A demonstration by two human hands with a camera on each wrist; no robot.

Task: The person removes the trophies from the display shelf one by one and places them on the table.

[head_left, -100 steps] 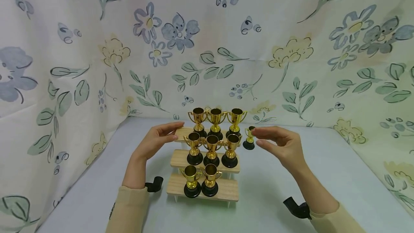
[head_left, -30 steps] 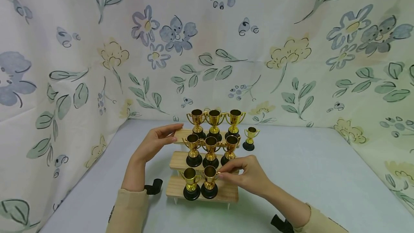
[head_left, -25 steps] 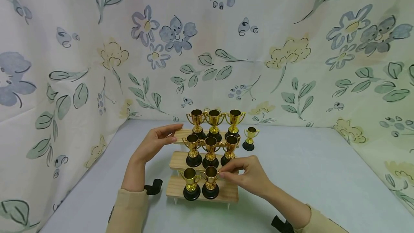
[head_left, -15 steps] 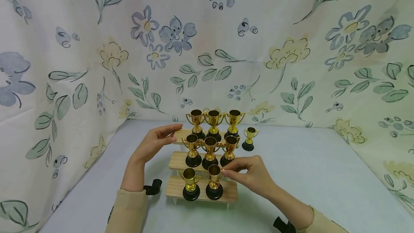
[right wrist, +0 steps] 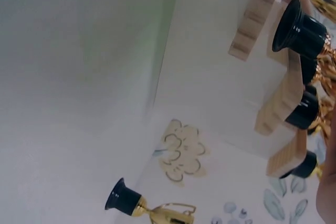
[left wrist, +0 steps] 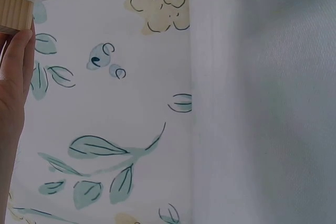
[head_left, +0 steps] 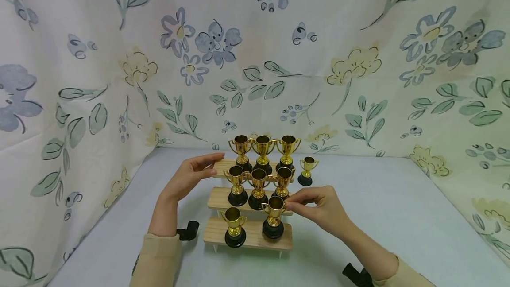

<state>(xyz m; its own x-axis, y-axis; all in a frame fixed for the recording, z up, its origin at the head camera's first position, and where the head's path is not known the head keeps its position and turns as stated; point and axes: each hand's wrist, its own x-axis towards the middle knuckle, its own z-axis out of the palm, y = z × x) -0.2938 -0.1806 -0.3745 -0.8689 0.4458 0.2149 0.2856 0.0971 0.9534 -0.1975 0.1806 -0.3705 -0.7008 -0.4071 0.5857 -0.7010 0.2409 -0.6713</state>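
A small gold trophy cup with a black base (head_left: 273, 219) hangs close over the right part of the front step. My right hand (head_left: 324, 211) pinches its right handle between thumb and fingers. The wooden three-step display stand (head_left: 217, 231) has another gold trophy (head_left: 234, 229) standing left on that step. My left hand (head_left: 191, 177) holds the left end of the top step, thumb at its front edge; in the left wrist view the fingers meet the wooden end (left wrist: 18, 14). The right wrist view shows the pinched trophy's black base (right wrist: 300, 31) tilted, apart from the wood.
Three trophies stand on the middle step, among them a centre one (head_left: 258, 189), and three on the top step, including a right one (head_left: 287, 147). A lone trophy (head_left: 307, 169) stands on the white table (head_left: 382, 198) right of the stand. A floral curtain (head_left: 255, 48) hangs behind.
My right hand came from beside the lone trophy to the front step, took the right trophy there by its handle, then slid it rightward and raised it slightly. My left hand stayed put.
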